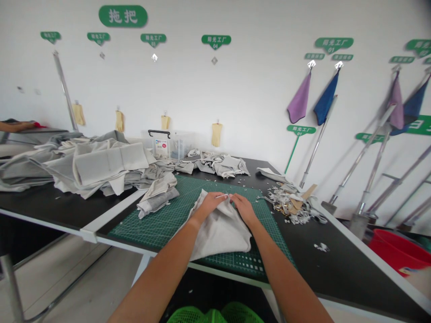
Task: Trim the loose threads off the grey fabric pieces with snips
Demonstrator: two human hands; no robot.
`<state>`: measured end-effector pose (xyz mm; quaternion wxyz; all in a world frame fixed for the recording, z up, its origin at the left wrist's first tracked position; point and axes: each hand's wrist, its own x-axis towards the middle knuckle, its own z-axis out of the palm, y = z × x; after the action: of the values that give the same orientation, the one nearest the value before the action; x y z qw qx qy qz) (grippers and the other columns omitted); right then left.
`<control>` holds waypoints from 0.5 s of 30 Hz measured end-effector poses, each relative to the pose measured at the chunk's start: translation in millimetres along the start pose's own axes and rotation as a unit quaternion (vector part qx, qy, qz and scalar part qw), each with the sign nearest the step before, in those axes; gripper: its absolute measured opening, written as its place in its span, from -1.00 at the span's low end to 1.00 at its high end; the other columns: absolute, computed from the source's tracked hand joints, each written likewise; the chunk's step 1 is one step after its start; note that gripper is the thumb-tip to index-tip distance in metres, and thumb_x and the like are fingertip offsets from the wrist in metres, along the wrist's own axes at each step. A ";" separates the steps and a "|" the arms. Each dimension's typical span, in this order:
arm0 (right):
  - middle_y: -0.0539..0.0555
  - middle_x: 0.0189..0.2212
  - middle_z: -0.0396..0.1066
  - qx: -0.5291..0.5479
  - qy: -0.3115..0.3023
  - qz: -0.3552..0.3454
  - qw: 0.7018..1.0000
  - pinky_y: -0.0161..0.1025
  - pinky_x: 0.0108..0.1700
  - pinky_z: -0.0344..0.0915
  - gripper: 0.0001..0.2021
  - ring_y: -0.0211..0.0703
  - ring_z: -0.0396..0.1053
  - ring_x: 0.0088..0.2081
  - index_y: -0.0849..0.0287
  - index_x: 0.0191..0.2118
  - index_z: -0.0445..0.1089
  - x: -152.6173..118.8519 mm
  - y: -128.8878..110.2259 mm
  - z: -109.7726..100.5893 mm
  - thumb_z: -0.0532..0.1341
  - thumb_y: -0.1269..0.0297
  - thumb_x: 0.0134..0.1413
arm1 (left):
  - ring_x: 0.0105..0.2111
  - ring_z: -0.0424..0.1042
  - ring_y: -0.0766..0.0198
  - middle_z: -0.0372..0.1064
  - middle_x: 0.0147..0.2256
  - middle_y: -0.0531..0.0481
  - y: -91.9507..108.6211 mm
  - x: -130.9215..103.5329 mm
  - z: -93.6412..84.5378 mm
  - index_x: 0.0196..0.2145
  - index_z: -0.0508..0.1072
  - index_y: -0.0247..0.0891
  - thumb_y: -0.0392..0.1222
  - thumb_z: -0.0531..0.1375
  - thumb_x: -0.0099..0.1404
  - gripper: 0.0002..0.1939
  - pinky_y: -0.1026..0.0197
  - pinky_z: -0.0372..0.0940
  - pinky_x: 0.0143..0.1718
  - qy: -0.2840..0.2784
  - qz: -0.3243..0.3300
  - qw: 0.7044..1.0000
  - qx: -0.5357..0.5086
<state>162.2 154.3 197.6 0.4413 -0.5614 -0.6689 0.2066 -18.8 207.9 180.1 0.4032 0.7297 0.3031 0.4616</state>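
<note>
Table (pixel 340 264), black, white-edged, carrying a green gridded mat (pixel 134 229), with a large grey fabric heap (pixel 107 161) at 10 o'clock from the cloth. Cloth (pixel 218 233), pale grey, spread on the mat at its 6 o'clock side; scraps (pixel 296 211) between 2 and 3 o'clock from it, folded bundle (pixel 158 197) at 10 o'clock. Left hand (pixel 214 202) and right hand (pixel 243 207), near each other at the cloth's 12 o'clock edge, fingers of both clamped on that edge.
</note>
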 end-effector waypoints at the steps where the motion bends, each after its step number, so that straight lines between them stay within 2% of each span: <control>1: -0.03 -0.49 0.37 -0.005 0.000 -0.005 1.000 -0.26 -0.33 0.07 -0.56 -0.13 0.26 -0.38 0.08 -0.47 0.35 0.0 0.1 0.5 0.03 -0.11 0.25 | -0.23 0.45 0.16 0.57 -0.26 -0.06 -0.7 0.5 0.0 -0.24 0.63 -0.31 0.13 0.19 0.27 -0.57 0.21 0.29 -0.14 0.000 0.001 1.000 -0.002; 9: -0.06 -0.49 0.32 -0.030 -0.004 -0.030 0.999 -0.26 -0.32 0.09 -0.58 -0.14 0.25 -0.39 0.07 -0.48 0.24 0.1 2.1 2.7 0.03 -0.12 0.28 | -0.18 0.45 0.16 0.57 -0.19 -0.08 -3.4 2.0 0.6 -0.21 0.61 -0.31 0.08 0.20 0.27 -0.60 0.20 0.29 -0.10 0.007 -0.010 1.000 -0.017; 15: -0.06 -0.47 0.34 -0.051 0.002 -0.038 0.998 -0.26 -0.27 0.11 -0.59 -0.13 0.28 -0.36 0.06 -0.46 0.23 -1.0 2.6 2.4 0.03 -0.12 0.28 | -0.23 0.44 0.17 0.56 -0.26 -0.05 -4.3 2.1 0.6 -0.27 0.61 -0.31 0.12 0.20 0.26 -0.59 0.20 0.30 -0.15 0.013 -0.019 1.000 -0.015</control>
<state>161.7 154.6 194.0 0.4209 -0.5581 -0.6983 0.1544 -17.7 211.5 177.1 0.4188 0.7114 0.3157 0.4679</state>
